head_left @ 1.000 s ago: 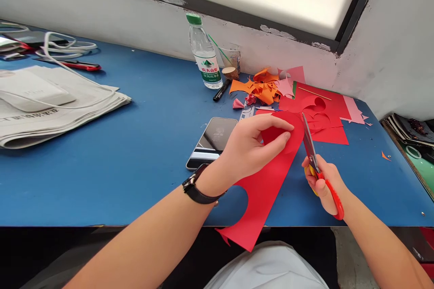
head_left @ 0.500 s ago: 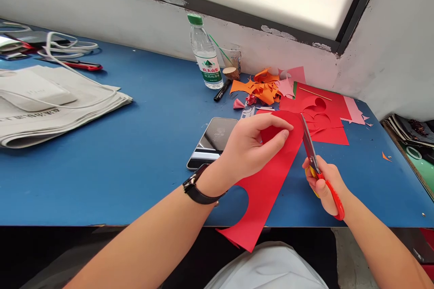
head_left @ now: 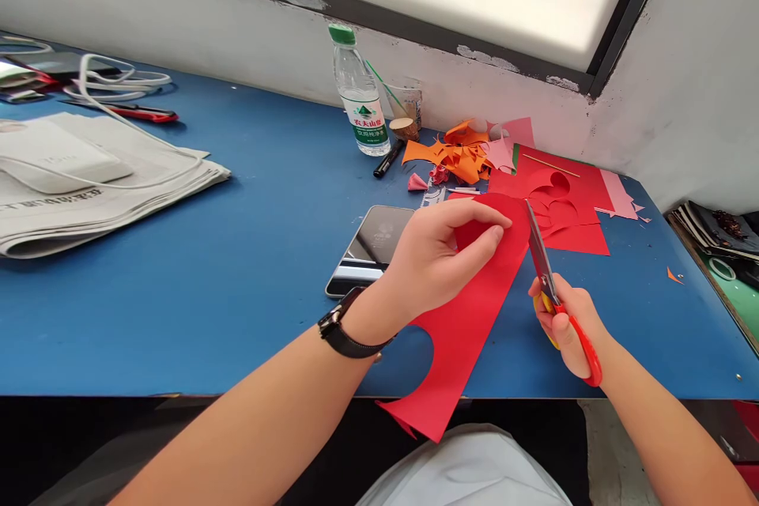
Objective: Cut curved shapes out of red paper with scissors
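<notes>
While the left hand (head_left: 436,257) arches over the red paper (head_left: 459,340), its thumb and forefinger curve toward each other with the tips almost meeting; the other fingers are hidden, so whether it pinches the sheet cannot be told. The right hand (head_left: 575,316) is wrapped around the scissors (head_left: 540,249), its thumb in the glossy red handle loop, the fingers about the yellow one. The narrow steel blades slant up and away from it, their tips at the paper's right edge.

The paper runs below and past the left hand as a long, smooth, matt strip, rounded at the far end. A deep round bite is taken out of its left side, and its near end, with one corner bent, juts over the table (head_left: 254,285) edge.

Just left of the left hand lies a flat, shiny phone (head_left: 373,231). Beyond it are crumpled, jagged orange scraps (head_left: 468,162) and a clear plastic bottle (head_left: 363,111). Ahead of the right hand, red sheets (head_left: 578,237) overlap under curled offcuts.
</notes>
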